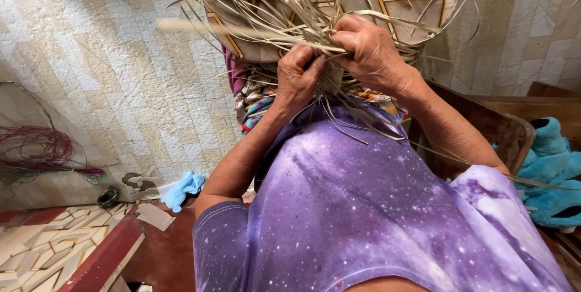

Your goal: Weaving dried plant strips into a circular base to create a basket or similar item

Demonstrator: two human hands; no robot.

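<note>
1. Far left, a bundle of reddish-purple strands (42, 153) lies against the tiled wall, well apart from the hands; its left end is cut off by the frame.
2. A small blue cloth (184, 189) lies lower down, beside a dark little pot (109, 196) too small to make out.
3. The left hand (298, 80) is closed, fingers curled tight around the woven core of the pale straw strips (284, 7), seemingly to steady it.
4. The right hand (370, 53), just beside it and touching, pinches several strips in closed fingers (apparently pulling them taut across the core).
5. The core itself is mostly hidden behind both hands; loose strips fan upward and out of frame.
6. Right, a wooden chair edge (502, 128) and blue plush fabric (554, 171), partly cut off.
</note>
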